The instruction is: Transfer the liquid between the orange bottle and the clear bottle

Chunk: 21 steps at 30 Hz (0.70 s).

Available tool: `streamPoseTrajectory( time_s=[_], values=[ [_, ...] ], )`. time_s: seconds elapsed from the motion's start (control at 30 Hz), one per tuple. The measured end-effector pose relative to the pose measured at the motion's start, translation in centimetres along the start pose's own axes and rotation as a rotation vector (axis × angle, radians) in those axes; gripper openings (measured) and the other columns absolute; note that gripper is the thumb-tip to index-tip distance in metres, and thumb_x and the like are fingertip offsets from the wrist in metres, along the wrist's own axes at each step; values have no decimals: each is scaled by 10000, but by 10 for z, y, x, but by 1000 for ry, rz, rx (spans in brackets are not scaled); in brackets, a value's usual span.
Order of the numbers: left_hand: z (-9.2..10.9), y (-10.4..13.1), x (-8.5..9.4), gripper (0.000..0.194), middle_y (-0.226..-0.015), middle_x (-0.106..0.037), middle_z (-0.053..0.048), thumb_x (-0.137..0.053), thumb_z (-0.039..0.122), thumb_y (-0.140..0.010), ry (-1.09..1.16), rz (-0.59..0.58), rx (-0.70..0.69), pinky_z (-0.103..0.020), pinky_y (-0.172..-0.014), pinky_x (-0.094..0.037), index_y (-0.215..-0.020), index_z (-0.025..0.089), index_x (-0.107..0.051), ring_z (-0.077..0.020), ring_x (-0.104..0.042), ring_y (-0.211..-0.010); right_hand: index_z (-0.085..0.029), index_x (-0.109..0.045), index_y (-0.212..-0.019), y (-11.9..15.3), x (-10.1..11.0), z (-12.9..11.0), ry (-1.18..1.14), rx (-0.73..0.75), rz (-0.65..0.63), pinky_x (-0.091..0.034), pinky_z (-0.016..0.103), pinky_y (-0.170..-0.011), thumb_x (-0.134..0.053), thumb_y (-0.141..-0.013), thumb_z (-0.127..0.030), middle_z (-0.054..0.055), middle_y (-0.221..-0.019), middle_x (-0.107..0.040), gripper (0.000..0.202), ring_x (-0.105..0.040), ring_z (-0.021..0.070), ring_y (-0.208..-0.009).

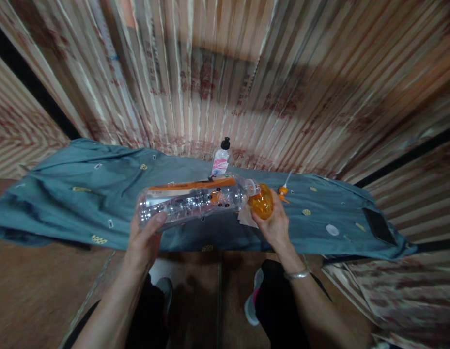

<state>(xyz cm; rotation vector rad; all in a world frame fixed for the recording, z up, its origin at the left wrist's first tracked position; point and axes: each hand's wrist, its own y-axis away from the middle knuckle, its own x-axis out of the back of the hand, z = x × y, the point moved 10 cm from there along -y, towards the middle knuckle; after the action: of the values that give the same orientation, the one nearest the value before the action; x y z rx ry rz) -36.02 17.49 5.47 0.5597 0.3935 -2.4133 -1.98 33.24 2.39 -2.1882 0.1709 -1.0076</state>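
Note:
My left hand [146, 239] is wrapped round the base of a large clear plastic bottle [181, 201] with an orange-striped label. The bottle lies nearly level above the cloth, its neck toward the right. In my right hand [273, 224] is a small see-through orange bottle [262, 201]. The mouths of the two bottles meet or overlap; I cannot tell whether they touch. An orange pump head [283, 191] with a thin pale tube rests on the cloth just beyond my right hand. Below the bottles shows a piece of white paper [247, 217].
A teal patterned cloth [119, 194] covers the narrow table. Behind the large bottle stands a small bottle [221, 160] with a black cap and pink label. A dark phone-like slab [379, 226] and a white round thing [332, 230] lie at right. Striped sheeting [225, 72] hangs behind.

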Motion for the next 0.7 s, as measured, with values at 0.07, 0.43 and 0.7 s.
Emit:
streamPoseTrajectory(
  time_s=[0.07,0.43,0.7],
  values=[
    [-1,0,1,816,-1012,-834,-77,-1015,426,-623,9,11,9,-514,-1003,-620,-1364,253,-720,-383,-795,-1068,-189,-473,-1587,0,0,0,5,-3,5,-560,554,-1189,-741,-863,-450,180,-1515,-671,815,-663,346,-1397],
    [-3,1,4,811,-1005,-837,-63,-1037,450,-561,1,41,40,-488,-982,-632,-1294,265,-743,-375,-801,-1057,-179,-461,-1592,0,0,0,5,-5,0,-550,566,-1199,-735,-871,-467,190,-1511,-669,824,-657,354,-1401],
    [-4,2,5,786,-1046,-831,-108,-1036,474,-537,-15,75,61,-542,-918,-658,-1243,250,-772,-424,-791,-1069,-165,-467,-1588,-1,1,-2,13,2,7,-556,569,-1192,-741,-871,-452,205,-1507,-671,819,-665,361,-1392]
  ],
)
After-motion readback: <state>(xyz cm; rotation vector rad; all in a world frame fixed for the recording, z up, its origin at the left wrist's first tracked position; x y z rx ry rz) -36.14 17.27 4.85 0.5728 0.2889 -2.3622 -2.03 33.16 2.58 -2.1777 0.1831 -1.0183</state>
